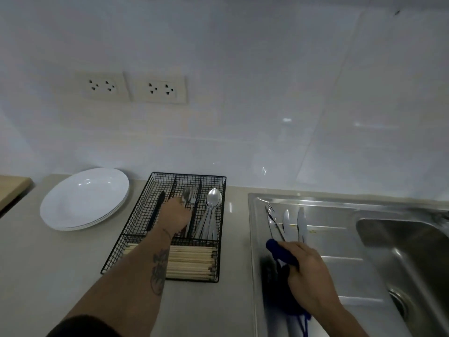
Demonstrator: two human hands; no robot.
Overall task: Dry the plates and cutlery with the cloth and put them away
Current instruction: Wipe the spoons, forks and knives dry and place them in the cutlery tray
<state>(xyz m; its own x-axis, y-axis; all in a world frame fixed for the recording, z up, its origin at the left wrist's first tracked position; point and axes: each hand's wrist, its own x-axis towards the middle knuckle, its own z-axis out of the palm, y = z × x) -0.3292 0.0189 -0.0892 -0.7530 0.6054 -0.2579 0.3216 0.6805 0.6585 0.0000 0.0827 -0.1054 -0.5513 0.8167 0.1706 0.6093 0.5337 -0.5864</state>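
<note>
A black wire cutlery tray (220,229) sits on the counter, holding a dark-handled knife (156,210), forks (192,200), spoons (213,200) and several chopsticks (192,262). My left hand (176,215) reaches into the middle compartment among the forks; whether its fingers grip one is hidden. My right hand (306,271) grips a dark blue cloth (281,255) over the sink's draining board (340,239). A fork (273,218) and two knives (295,221) lie on the board just beyond the cloth. A stack of white plates (83,199) stands left of the tray.
The steel sink basin (408,249) with its drain (398,300) lies at the right. Two wall sockets (131,87) sit on the white tiled wall behind. A wooden surface (12,188) adjoins the counter at the far left.
</note>
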